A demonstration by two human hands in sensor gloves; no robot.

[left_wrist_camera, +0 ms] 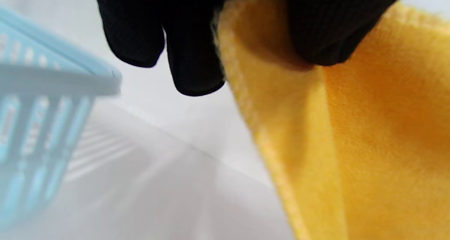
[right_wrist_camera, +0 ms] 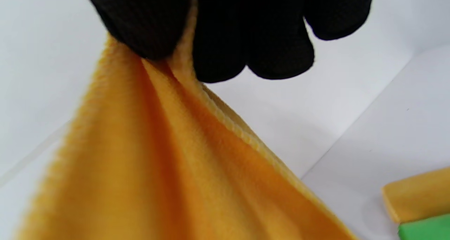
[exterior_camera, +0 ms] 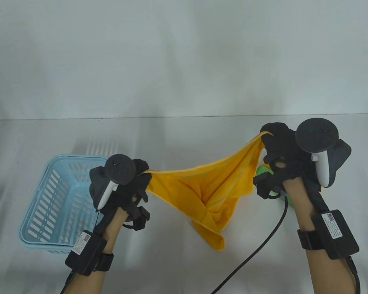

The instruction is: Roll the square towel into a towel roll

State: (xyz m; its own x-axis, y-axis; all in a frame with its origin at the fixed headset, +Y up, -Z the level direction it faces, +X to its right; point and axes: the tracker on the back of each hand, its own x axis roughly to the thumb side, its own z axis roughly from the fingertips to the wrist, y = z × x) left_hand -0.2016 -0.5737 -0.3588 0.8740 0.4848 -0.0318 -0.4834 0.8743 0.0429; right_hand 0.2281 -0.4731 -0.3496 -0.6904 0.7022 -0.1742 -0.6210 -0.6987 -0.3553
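Observation:
A yellow-orange square towel (exterior_camera: 211,190) hangs between my two hands above the table, sagging to a folded point near the table's front middle. My left hand (exterior_camera: 138,174) pinches one corner of it; in the left wrist view the thumb and fingers (left_wrist_camera: 316,32) clamp the towel's (left_wrist_camera: 369,145) hemmed edge. My right hand (exterior_camera: 271,144) grips the opposite corner higher up; in the right wrist view the gloved fingers (right_wrist_camera: 225,36) bunch the towel (right_wrist_camera: 168,176) into pleats.
A light blue slotted basket (exterior_camera: 59,202) stands at the left, just beside my left hand, and shows in the left wrist view (left_wrist_camera: 42,127). Green (right_wrist_camera: 425,227) and yellow (right_wrist_camera: 415,194) folded towels lie on the table under my right hand. A black cable (exterior_camera: 257,248) trails to the front edge.

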